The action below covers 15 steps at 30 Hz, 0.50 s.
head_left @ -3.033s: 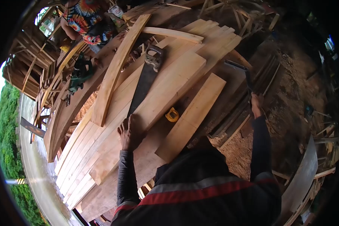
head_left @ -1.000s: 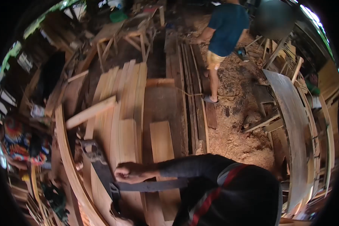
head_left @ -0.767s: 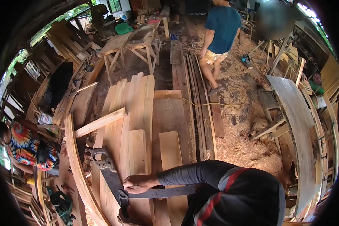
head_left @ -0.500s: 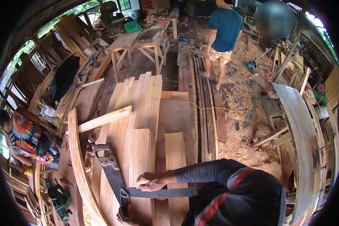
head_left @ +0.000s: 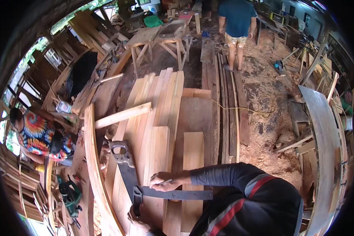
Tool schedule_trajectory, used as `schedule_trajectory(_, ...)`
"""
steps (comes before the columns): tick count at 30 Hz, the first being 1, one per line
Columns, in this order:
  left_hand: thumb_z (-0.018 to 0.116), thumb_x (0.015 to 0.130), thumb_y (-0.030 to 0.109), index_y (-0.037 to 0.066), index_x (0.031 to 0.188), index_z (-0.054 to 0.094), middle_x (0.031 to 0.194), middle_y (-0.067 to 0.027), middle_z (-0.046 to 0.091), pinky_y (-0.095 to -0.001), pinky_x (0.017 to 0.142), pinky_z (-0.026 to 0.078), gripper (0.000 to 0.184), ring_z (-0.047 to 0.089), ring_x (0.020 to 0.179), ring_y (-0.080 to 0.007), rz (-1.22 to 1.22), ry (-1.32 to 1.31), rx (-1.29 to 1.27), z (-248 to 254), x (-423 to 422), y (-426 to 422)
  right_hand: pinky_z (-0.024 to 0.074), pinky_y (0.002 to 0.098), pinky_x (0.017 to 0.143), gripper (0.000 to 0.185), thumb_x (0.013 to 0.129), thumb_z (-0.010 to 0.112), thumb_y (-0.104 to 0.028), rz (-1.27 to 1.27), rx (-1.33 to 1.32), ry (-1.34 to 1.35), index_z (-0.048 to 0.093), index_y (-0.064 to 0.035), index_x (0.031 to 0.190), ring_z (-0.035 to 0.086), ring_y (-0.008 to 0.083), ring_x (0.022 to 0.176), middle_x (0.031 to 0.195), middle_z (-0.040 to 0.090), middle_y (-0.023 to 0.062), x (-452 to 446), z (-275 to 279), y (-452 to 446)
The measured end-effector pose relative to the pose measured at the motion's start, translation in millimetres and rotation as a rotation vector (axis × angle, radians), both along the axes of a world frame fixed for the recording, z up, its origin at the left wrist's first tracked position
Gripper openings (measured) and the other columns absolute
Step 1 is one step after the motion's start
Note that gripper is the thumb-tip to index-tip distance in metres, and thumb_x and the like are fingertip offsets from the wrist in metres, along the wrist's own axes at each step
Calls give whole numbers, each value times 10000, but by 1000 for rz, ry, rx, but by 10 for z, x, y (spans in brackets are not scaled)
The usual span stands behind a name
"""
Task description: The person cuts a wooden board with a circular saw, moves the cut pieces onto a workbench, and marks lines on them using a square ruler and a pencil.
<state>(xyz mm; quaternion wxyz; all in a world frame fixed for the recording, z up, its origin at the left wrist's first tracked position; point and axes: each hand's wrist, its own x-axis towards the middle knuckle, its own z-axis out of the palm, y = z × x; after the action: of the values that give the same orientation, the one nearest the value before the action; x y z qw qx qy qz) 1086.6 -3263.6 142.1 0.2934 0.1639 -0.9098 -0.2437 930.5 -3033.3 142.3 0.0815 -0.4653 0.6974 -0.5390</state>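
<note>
A try square (head_left: 177, 194) lies across the pale planks, its dark blade pointing right. At its stock, my left hand (head_left: 137, 220) has its fingers curled against the lower end, partly hidden at the bottom of the view. My right hand (head_left: 163, 181) is closed around a thin pencil (head_left: 168, 181) just above the blade. Under the hands is a short pale board (head_left: 159, 145), resting on longer planks (head_left: 145, 98). A handsaw (head_left: 124, 157) lies left of my right hand, its blade running down to the square's stock.
A curved timber (head_left: 93, 157) and a green power planer (head_left: 69, 192) are at left, near a person in a tie-dye shirt (head_left: 47, 133). Another person in a teal shirt (head_left: 237, 19) stands ahead. A yellow cord (head_left: 240, 108) crosses the floor; a wide board (head_left: 320, 137) leans at right.
The whole view has shifted, so things sit farther right and slightly higher. The person in the teal shirt has walked farther off. My hands stay at the square.
</note>
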Motion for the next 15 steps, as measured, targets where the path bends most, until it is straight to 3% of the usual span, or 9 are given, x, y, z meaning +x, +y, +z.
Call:
schedule_trajectory(2,845,803,287,-5,1047,712,888,-147,655,-449,726,485,403,605,810,-304,14,-25,41,122,-9,94,533,439,870,191,909,568,-103,45,89,-50,679,48,946,680,351,936,945,706,205,56,127,232)
schedule_trajectory(6,833,819,288,30,1063,721,915,-145,668,-446,802,502,372,611,907,-305,-1,-52,306,51,5,52,556,418,725,192,916,573,-146,212,247,-122,687,1,870,692,316,768,822,688,200,163,223,813)
schedule_trajectory(7,812,855,196,-6,1043,717,940,-125,676,-380,773,521,292,625,871,-232,-18,-94,224,158,-10,100,548,405,718,224,930,563,-166,122,99,-66,711,2,912,689,290,765,818,679,198,212,334,911)
schedule_trajectory(8,834,819,288,42,1039,724,903,-127,669,-449,780,495,347,601,875,-297,6,-108,197,61,-3,21,544,403,719,242,937,582,-179,52,128,-24,727,9,983,689,285,773,831,690,173,208,184,989)
schedule_trajectory(9,846,806,296,45,1046,726,897,-127,667,-456,778,489,368,595,857,-299,44,-121,109,99,-20,39,544,371,725,245,952,596,-179,-61,169,-199,733,11,1024,696,267,789,860,710,145,206,557,1138)
schedule_trajectory(10,857,794,314,49,1068,726,911,-129,673,-462,807,491,403,608,882,-316,71,-142,180,144,-25,66,536,334,741,227,962,610,-165,-135,157,-299,738,4,1041,700,230,816,892,724,125,240,716,1254)
schedule_trajectory(11,855,793,334,56,1101,724,955,-139,687,-472,838,495,436,627,933,-340,70,-141,169,205,-51,98,516,291,742,226,970,641,-168,-210,124,-426,745,-11,1094,665,132,852,931,725,93,305,764,1351)
schedule_trajectory(15,834,810,373,66,1137,718,1034,-170,697,-480,882,495,463,640,993,-367,-23,-170,93,46,-369,68,534,283,824,254,994,621,-162,-290,26,-716,712,6,1161,677,134,888,976,736,91,476,440,1601)
